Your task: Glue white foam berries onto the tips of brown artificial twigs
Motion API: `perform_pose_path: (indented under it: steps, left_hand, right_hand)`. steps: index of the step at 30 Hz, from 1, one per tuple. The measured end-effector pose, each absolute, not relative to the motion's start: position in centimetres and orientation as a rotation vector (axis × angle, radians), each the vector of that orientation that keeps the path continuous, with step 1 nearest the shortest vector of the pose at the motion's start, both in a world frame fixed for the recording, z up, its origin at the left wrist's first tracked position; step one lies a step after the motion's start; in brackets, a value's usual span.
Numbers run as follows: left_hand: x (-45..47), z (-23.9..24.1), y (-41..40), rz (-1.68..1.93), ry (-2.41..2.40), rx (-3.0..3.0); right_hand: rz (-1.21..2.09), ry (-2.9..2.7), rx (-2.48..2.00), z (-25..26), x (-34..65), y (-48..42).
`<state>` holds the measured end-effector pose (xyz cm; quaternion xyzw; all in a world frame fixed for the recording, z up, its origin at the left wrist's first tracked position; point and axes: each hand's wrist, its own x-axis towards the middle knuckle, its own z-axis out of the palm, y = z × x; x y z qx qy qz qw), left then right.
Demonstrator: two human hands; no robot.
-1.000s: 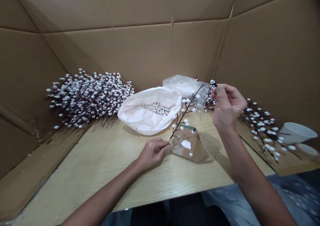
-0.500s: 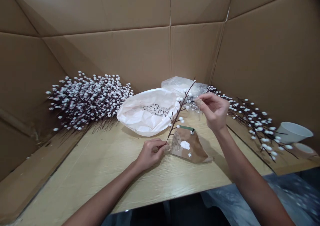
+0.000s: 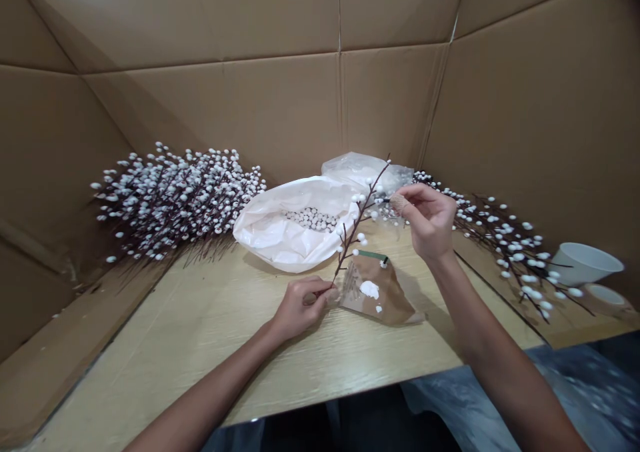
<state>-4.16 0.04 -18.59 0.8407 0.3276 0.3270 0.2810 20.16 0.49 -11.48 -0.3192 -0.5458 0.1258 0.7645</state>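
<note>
My left hand (image 3: pixel 299 305) rests on the wooden table (image 3: pixel 210 345) and pinches the bottom of a thin dark branch (image 3: pixel 356 222) studded with white buds; the branch rises up and to the right. My right hand (image 3: pixel 427 219), thumb wrapped in tan tape, is closed in a pinch at a side twig near the top of the branch; whatever lies between its fingertips is too small to make out. Below the branch lies a brown card (image 3: pixel 383 292) smeared with white paste.
A white plastic bag (image 3: pixel 280 235) of white beads lies open behind the branch, a clear bag (image 3: pixel 357 169) behind that. A heap of budded branches (image 3: pixel 173 199) lies at left, more branches (image 3: pixel 505 239) at right. A white bowl (image 3: pixel 583 263) stands far right. Cardboard walls surround the table.
My right hand came down and left from the right-hand pile of branches to a side twig of the held branch. The branch tilted slightly left. My left hand stayed put.
</note>
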Motion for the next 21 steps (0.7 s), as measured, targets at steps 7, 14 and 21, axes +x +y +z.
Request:
perform_pose_path:
  steps: [7,14,21]
  left_hand:
    - [-4.16,-18.51,0.03,0.869,0.864,2.268]
    - [-4.14,-18.51,0.05,0.868,0.867,2.254]
    - [-4.23,-18.65,0.13,0.89,0.861,2.284]
  right_hand:
    - [0.307,-1.166,-0.675,-11.65,20.43,0.69]
    - [0.315,-1.197,-0.671,-11.59,20.34,0.73]
    - [0.378,-1.105,-0.6,-11.42,20.55,0.68]
